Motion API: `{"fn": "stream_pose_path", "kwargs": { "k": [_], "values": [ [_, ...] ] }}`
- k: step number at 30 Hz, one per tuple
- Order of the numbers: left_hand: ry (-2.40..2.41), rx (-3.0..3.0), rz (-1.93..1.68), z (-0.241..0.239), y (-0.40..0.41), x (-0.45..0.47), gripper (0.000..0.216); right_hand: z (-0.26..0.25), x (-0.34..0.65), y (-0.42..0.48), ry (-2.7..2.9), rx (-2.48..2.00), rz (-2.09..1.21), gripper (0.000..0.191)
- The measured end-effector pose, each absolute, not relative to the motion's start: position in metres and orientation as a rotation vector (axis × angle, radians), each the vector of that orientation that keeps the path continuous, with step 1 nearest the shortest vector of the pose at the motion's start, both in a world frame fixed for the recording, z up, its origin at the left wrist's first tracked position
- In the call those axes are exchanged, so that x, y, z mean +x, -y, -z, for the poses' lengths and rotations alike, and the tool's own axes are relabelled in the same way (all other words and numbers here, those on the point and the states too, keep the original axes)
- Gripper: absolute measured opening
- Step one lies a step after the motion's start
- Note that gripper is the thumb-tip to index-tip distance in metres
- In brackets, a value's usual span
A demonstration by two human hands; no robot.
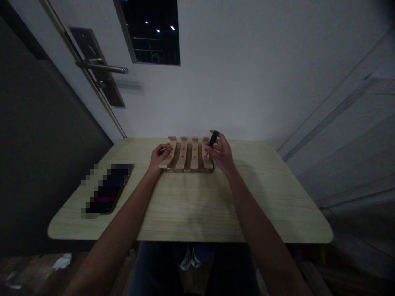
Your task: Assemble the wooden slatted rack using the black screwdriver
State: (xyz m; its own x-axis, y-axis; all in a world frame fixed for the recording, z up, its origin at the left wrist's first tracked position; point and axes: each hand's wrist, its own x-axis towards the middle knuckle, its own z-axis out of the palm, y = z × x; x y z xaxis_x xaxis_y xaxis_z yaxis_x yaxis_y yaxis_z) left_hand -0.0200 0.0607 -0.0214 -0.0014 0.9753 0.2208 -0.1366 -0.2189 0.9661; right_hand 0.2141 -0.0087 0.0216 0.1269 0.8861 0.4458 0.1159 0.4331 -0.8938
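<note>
A small wooden rack of several pale slats (188, 155) on a darker base lies at the far middle of the light wood table (191, 205). My left hand (159, 157) is curled round the leftmost slat, and a thin dark pin-like thing shows between its fingers. My right hand (221, 153) hovers at the rack's right end, its fingers closed on a small black tool handle (214, 138) that points down towards the rightmost slat.
A dark phone (108, 189) lies on the table's left part. A white wall stands just behind the table, with a door and its metal lever handle (103, 68) at the left. My feet show on the floor under the table.
</note>
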Motion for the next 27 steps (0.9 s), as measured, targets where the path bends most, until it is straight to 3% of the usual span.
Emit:
{"fn": "stream_pose_path", "kwargs": {
  "k": [4, 9, 17, 27],
  "values": [
    [-0.975, 1.28, -1.414, 0.022, -0.061, -0.02, 0.041, -0.013, 0.211, 0.003, 1.286, -0.945, -0.739, 0.041],
    [-0.966, 1.271, -1.419, 0.022, -0.061, -0.02, 0.041, -0.015, 0.21, 0.003, 1.241, -0.912, -0.822, 0.038],
    [-0.969, 1.267, -1.418, 0.023, -0.062, -0.02, 0.041, -0.025, 0.216, 0.008, 1.299, -1.052, -0.639, 0.025],
    [-0.962, 1.262, -1.418, 0.022, -0.061, -0.02, 0.038, -0.023, 0.202, 0.01, 1.179, -1.065, -0.629, 0.028]
  ]
}}
